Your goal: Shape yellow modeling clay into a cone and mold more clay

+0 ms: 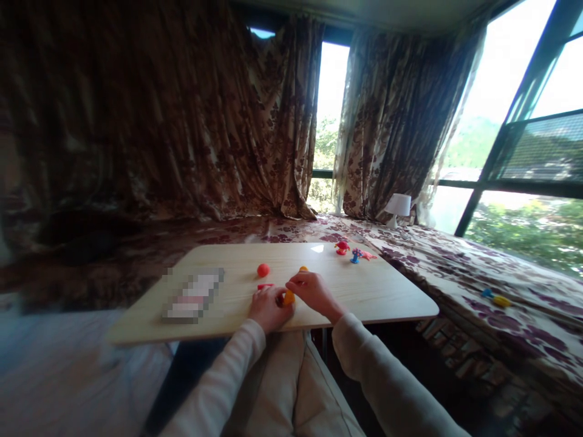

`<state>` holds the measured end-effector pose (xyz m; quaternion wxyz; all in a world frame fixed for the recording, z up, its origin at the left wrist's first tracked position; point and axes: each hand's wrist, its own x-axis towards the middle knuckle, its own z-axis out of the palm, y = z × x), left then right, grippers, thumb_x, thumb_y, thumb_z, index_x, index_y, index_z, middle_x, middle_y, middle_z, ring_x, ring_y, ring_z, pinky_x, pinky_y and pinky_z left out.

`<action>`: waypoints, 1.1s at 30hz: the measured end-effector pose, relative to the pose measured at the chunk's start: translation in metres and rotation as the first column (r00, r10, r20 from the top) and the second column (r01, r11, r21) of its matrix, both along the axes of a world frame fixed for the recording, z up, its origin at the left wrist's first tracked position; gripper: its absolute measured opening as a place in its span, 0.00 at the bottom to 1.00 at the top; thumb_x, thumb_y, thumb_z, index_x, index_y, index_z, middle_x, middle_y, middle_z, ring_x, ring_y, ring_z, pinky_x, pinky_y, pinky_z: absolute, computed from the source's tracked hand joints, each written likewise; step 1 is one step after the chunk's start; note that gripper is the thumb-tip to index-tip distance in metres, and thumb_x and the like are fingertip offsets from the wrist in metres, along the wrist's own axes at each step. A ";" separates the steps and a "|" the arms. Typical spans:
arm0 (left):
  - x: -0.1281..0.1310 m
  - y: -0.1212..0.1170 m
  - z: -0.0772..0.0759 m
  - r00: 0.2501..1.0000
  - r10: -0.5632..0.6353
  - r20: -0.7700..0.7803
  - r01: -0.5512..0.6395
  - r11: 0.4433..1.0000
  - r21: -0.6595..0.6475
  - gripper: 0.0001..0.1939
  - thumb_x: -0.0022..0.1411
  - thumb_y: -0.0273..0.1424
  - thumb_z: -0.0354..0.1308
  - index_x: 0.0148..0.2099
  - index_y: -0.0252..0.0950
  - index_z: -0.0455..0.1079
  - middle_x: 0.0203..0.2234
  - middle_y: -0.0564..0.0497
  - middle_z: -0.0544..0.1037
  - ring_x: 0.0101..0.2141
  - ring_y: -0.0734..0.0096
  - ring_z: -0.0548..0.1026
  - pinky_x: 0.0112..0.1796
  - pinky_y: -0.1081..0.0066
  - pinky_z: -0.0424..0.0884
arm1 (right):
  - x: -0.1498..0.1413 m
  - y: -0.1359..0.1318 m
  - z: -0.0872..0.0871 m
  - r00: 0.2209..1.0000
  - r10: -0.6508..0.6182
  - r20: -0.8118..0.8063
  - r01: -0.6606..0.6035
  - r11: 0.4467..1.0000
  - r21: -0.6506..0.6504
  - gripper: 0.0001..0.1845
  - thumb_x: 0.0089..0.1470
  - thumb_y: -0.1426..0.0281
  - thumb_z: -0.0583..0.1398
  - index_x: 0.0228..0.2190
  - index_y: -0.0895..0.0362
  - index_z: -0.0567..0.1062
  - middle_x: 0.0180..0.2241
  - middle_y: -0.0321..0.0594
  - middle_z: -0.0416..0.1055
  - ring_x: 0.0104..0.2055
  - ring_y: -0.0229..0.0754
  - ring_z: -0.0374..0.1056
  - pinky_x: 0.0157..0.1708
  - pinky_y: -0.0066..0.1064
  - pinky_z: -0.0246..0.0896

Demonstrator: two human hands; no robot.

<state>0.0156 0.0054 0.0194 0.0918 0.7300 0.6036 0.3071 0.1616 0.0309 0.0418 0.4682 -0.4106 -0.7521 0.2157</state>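
Note:
Near the table's front edge, my left hand (pixel 272 308) is closed around a small orange-yellow toy piece (pixel 288 298), steadying it close to the tabletop. My right hand (pixel 315 292) leans over the same piece from the right, fingertips pinched together just above it. Whatever those fingertips grip is too small to make out. Just beyond my left fingers lies a red piece (pixel 265 286), partly hidden by them. A red-orange ball (pixel 263 270) rests farther back. Behind my right fingers a yellow piece (pixel 303 268) shows only in part.
On the pale wooden table (pixel 237 258) a blurred-out flat rectangular object (pixel 195 295) lies left. Toward the back right stand a red toy figure (pixel 342 247) and a blue one (pixel 356 255), beside a pink toy (pixel 368 255). A yellow toy (pixel 501 301) and a lamp (pixel 398 206) are on the flowered cover.

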 end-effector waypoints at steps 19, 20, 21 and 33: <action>-0.005 0.007 -0.006 1.000 -0.018 -0.003 0.018 1.000 -0.020 0.16 0.50 0.39 0.61 0.41 0.38 0.75 0.36 0.47 0.78 0.41 0.59 0.73 0.46 0.62 0.64 | 0.013 0.013 -0.041 0.934 -0.140 -0.328 0.076 0.976 -0.202 0.25 0.51 0.53 0.55 0.23 0.61 0.77 0.17 0.37 0.68 0.19 0.36 0.62 0.22 0.27 0.57; -0.005 0.008 -0.006 1.000 -0.017 -0.007 0.017 1.000 -0.022 0.17 0.50 0.40 0.61 0.41 0.38 0.75 0.36 0.47 0.78 0.42 0.59 0.72 0.46 0.62 0.64 | 0.012 0.013 -0.041 0.936 -0.141 -0.323 0.079 0.977 -0.198 0.24 0.51 0.53 0.56 0.23 0.61 0.77 0.16 0.37 0.68 0.19 0.35 0.62 0.22 0.27 0.57; -0.004 0.008 -0.006 1.000 -0.017 -0.010 0.016 1.000 -0.024 0.17 0.50 0.40 0.61 0.41 0.38 0.75 0.36 0.47 0.78 0.42 0.59 0.72 0.46 0.62 0.64 | 0.012 0.013 -0.041 0.937 -0.143 -0.319 0.083 0.978 -0.194 0.24 0.51 0.53 0.56 0.23 0.61 0.77 0.16 0.37 0.68 0.19 0.35 0.62 0.22 0.27 0.57; -0.002 0.006 -0.004 0.998 -0.008 -0.064 0.007 1.000 -0.025 0.15 0.51 0.43 0.58 0.37 0.40 0.75 0.35 0.49 0.77 0.41 0.61 0.72 0.42 0.65 0.63 | 0.003 -0.009 -0.034 0.964 -0.085 -0.253 0.057 0.992 -0.115 0.15 0.50 0.62 0.58 0.23 0.60 0.78 0.19 0.37 0.71 0.24 0.39 0.67 0.27 0.29 0.62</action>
